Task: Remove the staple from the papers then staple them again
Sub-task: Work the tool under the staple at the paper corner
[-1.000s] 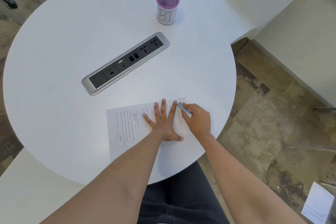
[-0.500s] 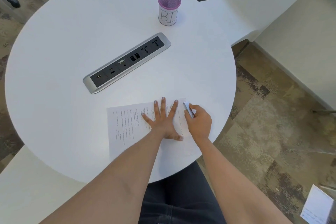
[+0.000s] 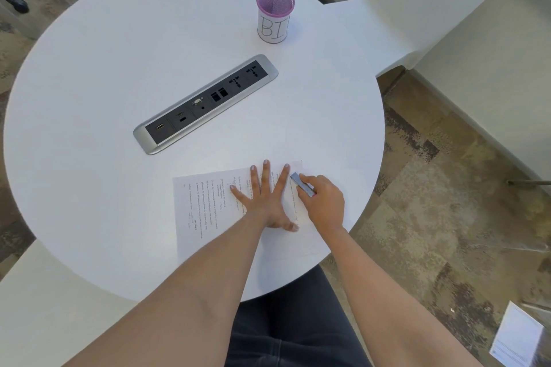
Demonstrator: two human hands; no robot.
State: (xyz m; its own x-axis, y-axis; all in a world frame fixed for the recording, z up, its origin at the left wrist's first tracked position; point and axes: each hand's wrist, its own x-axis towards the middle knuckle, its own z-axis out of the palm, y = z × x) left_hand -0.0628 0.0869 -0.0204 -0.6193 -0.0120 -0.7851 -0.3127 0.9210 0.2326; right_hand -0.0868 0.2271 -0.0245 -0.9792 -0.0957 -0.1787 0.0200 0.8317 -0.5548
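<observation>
Head view: left hand (image 3: 265, 202) splayed flat, pinning papers (image 3: 202, 211); right hand (image 3: 323, 202) grasping grey tool (image 3: 302, 184).

Tabletop (image 3: 89, 98): smooth, matt white, laminate-like, no visible grain. Socket strip (image 3: 205, 104) at centre: brushed silver metal-look frame, matt black plastic inserts. Pen cup (image 3: 275, 13) near far edge: fine purple mesh, apparently metal, wrapped in matt white paper with hand-drawn letters. Papers (image 3: 202, 211) at near edge: thin matt white printed sheets. Small tool (image 3: 301, 184) in right hand (image 3: 323, 202): dull grey, slightly sheened; material unclear. Floor (image 3: 432, 217): rough mottled carpet.
</observation>
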